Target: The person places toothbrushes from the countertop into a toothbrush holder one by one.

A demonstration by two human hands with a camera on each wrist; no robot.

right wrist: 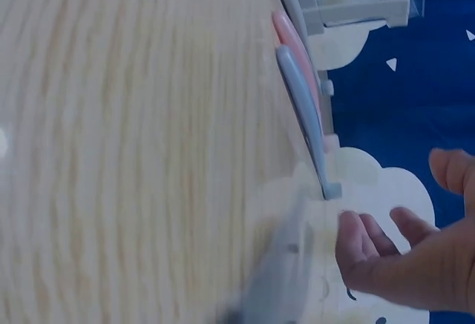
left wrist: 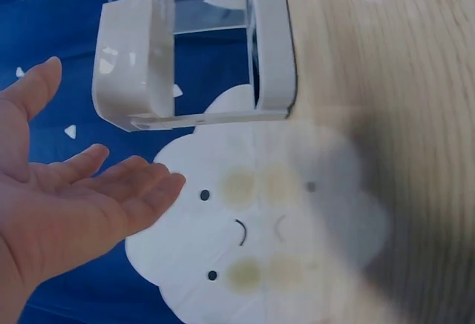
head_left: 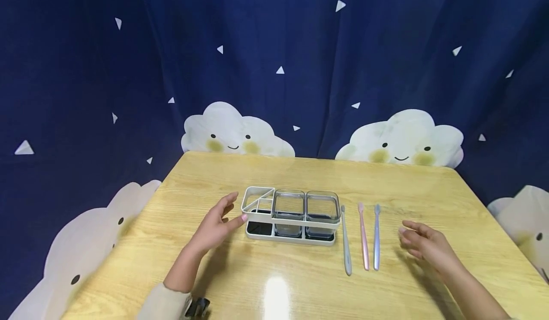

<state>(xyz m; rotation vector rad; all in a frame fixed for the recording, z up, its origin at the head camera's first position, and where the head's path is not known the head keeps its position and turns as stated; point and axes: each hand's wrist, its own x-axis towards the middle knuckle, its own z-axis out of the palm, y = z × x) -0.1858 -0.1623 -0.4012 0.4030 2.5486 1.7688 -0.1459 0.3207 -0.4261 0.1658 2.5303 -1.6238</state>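
Note:
A white two-tier holder [head_left: 260, 218] stands on the table with two clear square cups [head_left: 289, 205] in its middle and right sections; its left section is divided. My left hand [head_left: 216, 227] is at the holder's left end, fingers spread, thumb tip by the upper rim; the left wrist view shows a gap between hand [left wrist: 82, 205] and holder [left wrist: 126, 64]. Right of the holder lie a grey-green toothbrush [head_left: 346, 248], a pink one [head_left: 363, 244] and a blue one [head_left: 376, 244]. My right hand [head_left: 429, 246], fingers relaxed and holding nothing, hovers right of the blue toothbrush.
The wooden table [head_left: 214, 172] has its back edge against a dark blue curtain [head_left: 257, 39] with white triangles and smiling clouds. A black object [head_left: 198, 307] shows at the left cuff. Light glares off the table near the front.

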